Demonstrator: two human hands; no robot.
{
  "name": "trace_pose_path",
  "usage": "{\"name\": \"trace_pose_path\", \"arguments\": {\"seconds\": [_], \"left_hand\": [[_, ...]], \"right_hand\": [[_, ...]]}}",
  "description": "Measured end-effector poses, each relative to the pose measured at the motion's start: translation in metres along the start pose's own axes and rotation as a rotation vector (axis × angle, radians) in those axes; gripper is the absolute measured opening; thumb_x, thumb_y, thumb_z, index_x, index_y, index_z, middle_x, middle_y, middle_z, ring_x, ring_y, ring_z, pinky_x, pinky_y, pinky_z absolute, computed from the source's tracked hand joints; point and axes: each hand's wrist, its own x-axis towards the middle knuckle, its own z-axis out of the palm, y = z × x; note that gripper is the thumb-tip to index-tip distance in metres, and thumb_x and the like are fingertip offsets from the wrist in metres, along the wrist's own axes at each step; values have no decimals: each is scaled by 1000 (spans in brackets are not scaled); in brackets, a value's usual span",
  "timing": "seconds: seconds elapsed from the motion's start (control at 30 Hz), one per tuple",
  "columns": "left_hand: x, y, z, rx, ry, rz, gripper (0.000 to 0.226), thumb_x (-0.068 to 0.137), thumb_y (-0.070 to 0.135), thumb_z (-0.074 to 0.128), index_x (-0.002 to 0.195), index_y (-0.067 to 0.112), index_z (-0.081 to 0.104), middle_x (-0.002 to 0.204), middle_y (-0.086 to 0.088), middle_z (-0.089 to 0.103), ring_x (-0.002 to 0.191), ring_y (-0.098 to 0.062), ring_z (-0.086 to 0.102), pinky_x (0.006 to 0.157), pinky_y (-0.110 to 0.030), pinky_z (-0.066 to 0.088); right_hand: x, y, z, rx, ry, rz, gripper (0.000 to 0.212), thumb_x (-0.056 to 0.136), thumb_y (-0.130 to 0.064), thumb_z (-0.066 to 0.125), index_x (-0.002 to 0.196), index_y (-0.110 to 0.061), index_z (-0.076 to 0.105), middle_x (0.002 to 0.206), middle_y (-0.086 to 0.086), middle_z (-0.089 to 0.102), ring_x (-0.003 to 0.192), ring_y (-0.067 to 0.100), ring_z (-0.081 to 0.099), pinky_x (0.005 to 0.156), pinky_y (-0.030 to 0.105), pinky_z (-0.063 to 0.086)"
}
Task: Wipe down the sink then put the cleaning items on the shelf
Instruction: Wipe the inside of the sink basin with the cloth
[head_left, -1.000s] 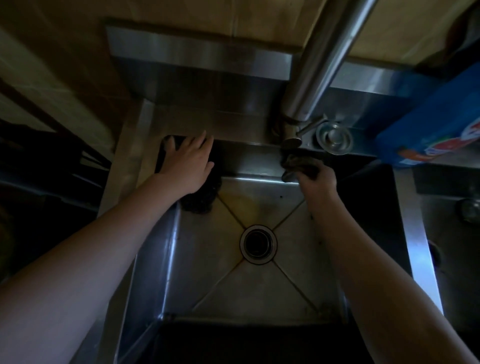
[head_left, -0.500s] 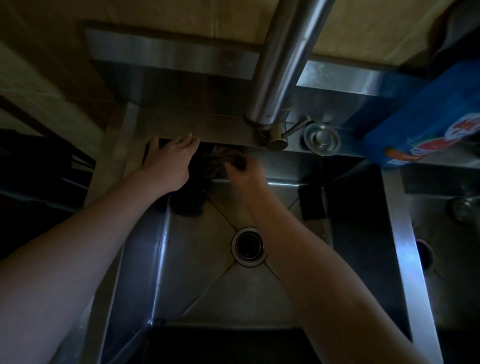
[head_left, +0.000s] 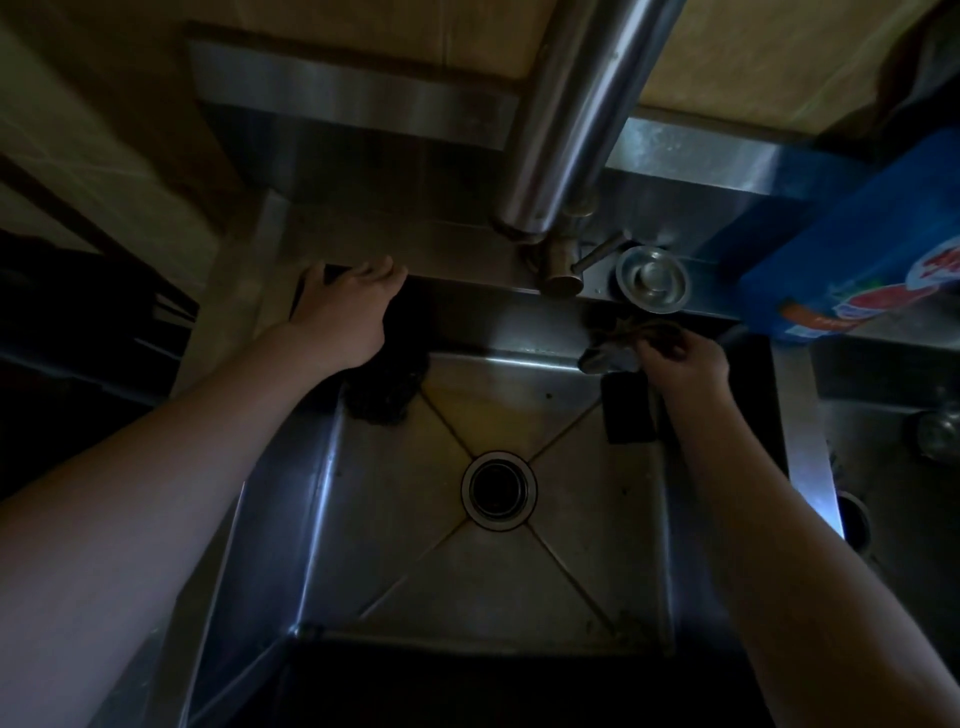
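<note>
Gripping a crumpled rag (head_left: 609, 351), right hand (head_left: 687, 359) is far-right in the steel sink (head_left: 519, 587); left hand (head_left: 338, 313), loose-fingered, rests on its rim.

Steel tap (head_left: 571, 130) beside round metal stopper (head_left: 652, 278).

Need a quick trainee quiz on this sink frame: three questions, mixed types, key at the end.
1. Fill in: the drain sits at the ___ of the sink floor.
2. True or false: the right hand grips a rag.
3. The box is: A in the sink; B right of the faucet; C on the drain.
Key: 1 centre; 2 true; 3 B.
</note>
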Motion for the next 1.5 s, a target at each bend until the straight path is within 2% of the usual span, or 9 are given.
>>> {"name": "trace_pose_path", "arguments": {"seconds": [0.17,0.3,0.43,0.53,0.6,0.73,1.23,1.33,1.5], "left_hand": [[-1,3,2,12,11,-4,74,84,4,46,149,19,14,159,-3,9,144,-22,14,110,-57,12],[-3,2,4,-12,37,-6,75,84,5,48,149,20,14,159,-3,10,144,-22,15,110,-55,16],[-3,1,6,-14,63,13,76,82,5,50,149,19,16,158,-4,13,143,-23,19,109,-55,20],[-2,-1,6,-33,67,17,76,82,3,49,148,20,17,158,-4,14,143,-23,18,109,-56,20],[-2,-1,8,-53,66,14,76,83,3,49,149,19,16,158,-3,13,144,-22,16,110,-57,19],[0,-1,11,-56,80,17,74,84,5,49,149,18,16,158,-3,15,144,-22,17,110,-56,21],[0,0,9,-60,75,7,73,83,4,48,148,18,18,158,-3,16,143,-22,19,109,-57,22],[-2,2,6,-34,35,9,74,85,5,48,149,18,13,159,-4,9,144,-23,15,110,-58,18],[-20,0,10,11,-7,30,75,93,15,43,149,23,-5,158,0,-11,145,-19,-5,111,-60,1]], "right_hand": [[6,1,-1,104,18,105,18,91,-13,55,99,1,63,107,23,66,98,33,64,94,49,49],[21,-13,31,592,70,409,32,96,0,23,92,3,55,115,26,59,107,36,56,112,43,33],[12,-16,76,805,-38,424,27,96,-4,36,115,1,55,133,24,52,112,27,57,102,24,42],[4,-17,117,885,-93,468,32,96,0,34,125,-1,47,123,19,56,108,27,57,91,29,52],[-4,-21,146,634,-189,406,34,95,5,39,128,-1,46,116,17,59,105,26,58,76,20,55],[-21,-28,197,224,-238,109,36,86,8,56,122,8,53,123,22,59,114,27,57,84,11,49],[10,23,88,24,-167,-40,22,87,-8,60,108,-5,66,103,10,69,101,27,64,63,0,44],[26,33,59,-13,-23,104,37,80,-7,70,116,-6,64,114,11,68,106,21,62,75,8,42],[25,41,37,45,-23,122,17,85,-4,61,100,1,67,101,21,68,96,35,64,58,9,45]]}}
